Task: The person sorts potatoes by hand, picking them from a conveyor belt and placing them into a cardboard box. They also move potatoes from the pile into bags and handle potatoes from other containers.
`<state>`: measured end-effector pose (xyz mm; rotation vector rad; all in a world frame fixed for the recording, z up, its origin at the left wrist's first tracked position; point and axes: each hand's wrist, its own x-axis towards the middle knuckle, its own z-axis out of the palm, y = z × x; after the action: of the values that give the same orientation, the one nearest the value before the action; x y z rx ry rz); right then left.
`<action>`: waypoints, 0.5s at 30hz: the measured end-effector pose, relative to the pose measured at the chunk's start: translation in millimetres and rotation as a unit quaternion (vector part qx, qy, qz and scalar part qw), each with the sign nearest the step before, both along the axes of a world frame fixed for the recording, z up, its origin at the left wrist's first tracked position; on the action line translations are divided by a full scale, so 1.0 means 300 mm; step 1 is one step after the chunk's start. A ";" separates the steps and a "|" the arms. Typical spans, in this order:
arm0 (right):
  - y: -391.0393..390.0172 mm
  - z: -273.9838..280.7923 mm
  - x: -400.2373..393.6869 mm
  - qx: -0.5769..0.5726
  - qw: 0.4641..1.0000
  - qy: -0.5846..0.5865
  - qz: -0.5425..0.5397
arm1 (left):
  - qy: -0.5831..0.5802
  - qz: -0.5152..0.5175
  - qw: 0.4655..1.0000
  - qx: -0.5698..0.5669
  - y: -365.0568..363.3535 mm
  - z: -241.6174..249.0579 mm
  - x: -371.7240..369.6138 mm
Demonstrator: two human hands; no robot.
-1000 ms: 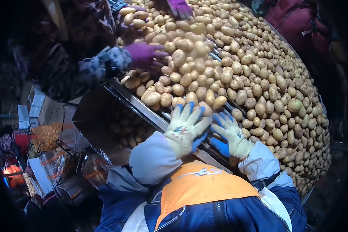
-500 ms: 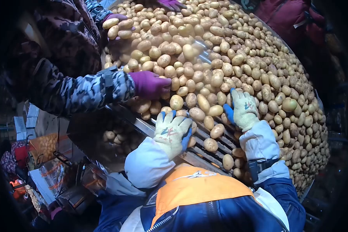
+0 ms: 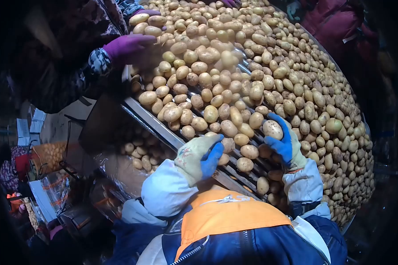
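My right hand, in a cream glove with blue palm and fingers, is turned up at the edge of the heap. Its thumb and fingers hold a pale oval potato. My left hand, gloved alike, is turned on its side above the table's near rail. Its blue thumb and fingers are curved and apart, with no potato visible between them. Just beyond those fingertips sits a brownish potato. Between my hands, several loose potatoes lie on a slatted metal rack.
A wide heap of potatoes covers the table. The table's metal rail runs diagonally at left, above more potatoes lower down. A co-worker's purple glove is at upper left; another person's red jacket is at upper right.
My right hand has turned over and taken a potato. My left hand has rolled from palm-down onto its side. The co-worker's purple glove has drawn back from the heap toward the upper left.
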<state>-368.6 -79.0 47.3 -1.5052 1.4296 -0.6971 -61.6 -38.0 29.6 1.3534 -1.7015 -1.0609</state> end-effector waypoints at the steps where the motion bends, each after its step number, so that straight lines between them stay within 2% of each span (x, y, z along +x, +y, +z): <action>1: 0.001 0.024 0.023 0.058 0.987 -0.147 -0.033 | -0.011 -0.024 0.999 0.019 0.002 0.015 0.001; 2: 0.004 0.020 0.040 0.119 0.951 -0.280 -0.048 | -0.004 -0.044 0.999 -0.030 0.007 0.006 0.002; 3: -0.002 0.024 0.069 0.120 0.951 -0.281 -0.041 | -0.005 -0.038 0.999 -0.031 0.013 -0.012 0.002; 5: -0.017 0.041 0.156 0.161 0.939 -0.296 -0.072 | -0.026 -0.088 0.987 -0.129 0.027 -0.057 0.002; 6: -0.017 0.062 0.213 0.203 0.923 -0.314 -0.092 | -0.042 -0.109 0.988 -0.103 0.037 -0.070 0.003; 7: -0.041 0.076 0.274 0.192 0.953 -0.230 -0.050 | -0.042 -0.108 0.988 -0.103 0.041 -0.080 0.006; 9: -0.032 0.052 0.376 0.174 0.961 -0.204 0.064 | -0.037 -0.149 0.973 -0.171 0.036 -0.095 0.009; 10: -0.008 0.034 0.406 0.111 0.968 -0.177 0.135 | -0.057 -0.139 0.960 -0.235 0.040 -0.095 0.012; 11: 0.017 0.021 0.418 0.048 0.966 -0.149 0.204 | -0.002 -0.177 0.972 -0.155 0.032 -0.048 0.020; 12: 0.012 0.061 0.405 -0.049 0.973 0.003 0.224 | -0.030 -0.159 0.972 -0.173 0.047 -0.065 0.021; 13: 0.008 0.050 0.367 -0.050 0.973 0.003 0.224 | -0.057 -0.140 0.970 -0.191 0.067 -0.087 0.022; 15: -0.007 0.021 0.248 -0.165 0.963 0.176 0.124 | -0.078 -0.115 0.974 -0.178 0.085 -0.090 0.011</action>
<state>-294.1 -81.1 53.5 -2.1135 1.3907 -0.5497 -58.4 -12.5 2.7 1.0494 -2.0875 -0.7349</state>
